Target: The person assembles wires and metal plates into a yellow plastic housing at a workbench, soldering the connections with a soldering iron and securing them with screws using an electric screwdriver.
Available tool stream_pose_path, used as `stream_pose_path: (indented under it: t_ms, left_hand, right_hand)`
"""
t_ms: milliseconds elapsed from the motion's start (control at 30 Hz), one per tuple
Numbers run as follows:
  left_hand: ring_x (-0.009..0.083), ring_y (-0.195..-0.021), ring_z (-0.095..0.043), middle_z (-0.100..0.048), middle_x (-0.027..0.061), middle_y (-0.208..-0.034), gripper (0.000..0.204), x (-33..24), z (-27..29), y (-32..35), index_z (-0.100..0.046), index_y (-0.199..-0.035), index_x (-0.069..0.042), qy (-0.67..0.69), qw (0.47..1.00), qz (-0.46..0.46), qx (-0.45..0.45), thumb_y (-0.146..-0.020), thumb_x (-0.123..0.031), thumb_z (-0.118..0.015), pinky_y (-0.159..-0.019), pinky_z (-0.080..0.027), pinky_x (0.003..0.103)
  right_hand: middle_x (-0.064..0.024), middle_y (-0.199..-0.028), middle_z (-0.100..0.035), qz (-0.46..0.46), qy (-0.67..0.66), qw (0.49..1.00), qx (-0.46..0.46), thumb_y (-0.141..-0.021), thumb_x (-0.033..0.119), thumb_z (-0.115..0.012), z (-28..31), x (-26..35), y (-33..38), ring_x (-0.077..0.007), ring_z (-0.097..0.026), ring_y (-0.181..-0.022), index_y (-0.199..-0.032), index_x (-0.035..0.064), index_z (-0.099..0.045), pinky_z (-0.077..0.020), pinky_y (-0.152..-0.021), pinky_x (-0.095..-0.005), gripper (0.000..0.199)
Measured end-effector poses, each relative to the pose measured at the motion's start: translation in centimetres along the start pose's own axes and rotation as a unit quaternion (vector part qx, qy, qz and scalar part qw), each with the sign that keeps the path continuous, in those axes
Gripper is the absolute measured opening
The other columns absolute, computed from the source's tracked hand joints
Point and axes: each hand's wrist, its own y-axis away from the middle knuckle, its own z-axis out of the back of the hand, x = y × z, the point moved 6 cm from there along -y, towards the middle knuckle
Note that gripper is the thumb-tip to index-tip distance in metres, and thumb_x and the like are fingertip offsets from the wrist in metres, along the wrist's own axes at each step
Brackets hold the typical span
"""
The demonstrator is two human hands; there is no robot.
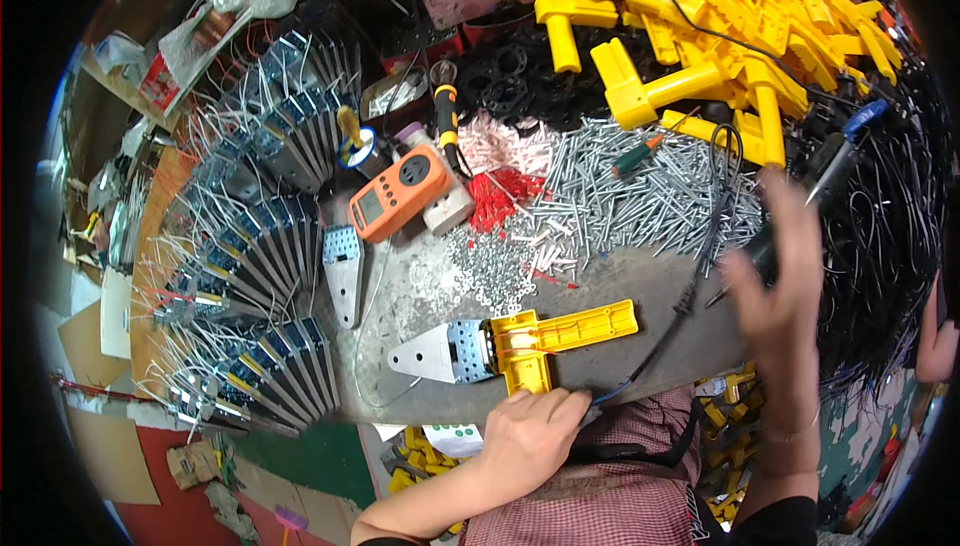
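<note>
My left hand [530, 436] is closed on the lower end of a yellow T-shaped plastic housing [518, 341] at the table's near edge. The housing lies with its ribbed inside up, and its long arm points right. A grey tapered metal plate with a perforated bluish bracket [440, 351] is joined to its left side. A black cord [665, 341] with a blue wire end runs beside my left hand. To the right, my right hand [785, 291] is raised and blurred, thumb and fingers apart, around a dark-handled screwdriver [765, 254]; no grip on it shows.
Yellow housings [740, 16] are heaped at the back right, beside a pile of screws [640, 186]. Black cords [880, 236] hang at the right. Rows of metal plates with white wires [270, 266] fan out at left. An orange meter [400, 193] stands mid-table.
</note>
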Motion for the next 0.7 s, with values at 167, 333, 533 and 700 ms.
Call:
stream_pose_path:
  t_ms: [167,333,533,700]
  left_hand:
    - [0.0262,-0.060,-0.057,-0.055,0.0073,-0.070,0.030,-0.7,2.6,-2.9,-0.065,-0.087,-0.006,-0.007,0.998,-0.054,-0.016,-0.058,-0.001,-0.070,-0.056,-0.044,0.036]
    - [0.0279,-0.059,-0.057,-0.055,0.0082,-0.068,0.016,0.6,3.3,-3.5,-0.064,-0.080,-0.005,0.035,0.999,-0.035,0.005,-0.065,0.001,-0.068,-0.054,-0.044,0.037]
    - [0.0348,-0.079,-0.060,-0.063,0.0146,-0.086,0.029,6.4,5.4,-8.4,-0.062,-0.096,-0.002,-0.044,0.988,0.045,-0.141,-0.071,0.010,-0.058,-0.072,-0.049,0.042]
    - [0.0356,-0.091,-0.060,-0.064,0.0162,-0.093,0.033,9.4,1.7,-13.5,-0.059,-0.103,-0.002,-0.114,0.991,0.027,-0.068,-0.071,0.006,-0.059,-0.079,-0.049,0.046]
  right_hand:
    - [-0.0081,-0.091,-0.064,0.151,-0.235,0.898,0.340,-0.082,0.019,-0.069,-3.8,6.9,6.3,-0.0237,-0.062,-0.088,-0.102,0.0048,-0.066,-0.0500,-0.085,-0.0386,0.024]
    - [-0.0084,-0.078,-0.059,0.051,-0.341,0.888,0.305,-0.084,0.011,-0.067,-4.8,5.4,5.8,-0.0259,-0.059,-0.068,-0.090,0.0033,-0.063,-0.0487,-0.061,-0.0359,0.010]
    - [-0.0083,-0.076,-0.051,-0.042,-0.503,0.821,0.267,-0.091,0.014,-0.063,-7.7,4.2,5.6,-0.0215,-0.053,-0.066,-0.083,-0.0008,-0.061,-0.0451,-0.062,-0.0320,0.017]
    - [-0.0078,-0.078,-0.054,-0.073,-0.570,0.783,0.238,-0.087,0.012,-0.067,-8.7,3.7,5.7,-0.0207,-0.055,-0.075,-0.085,-0.0015,-0.063,-0.0450,-0.072,-0.0319,0.014]
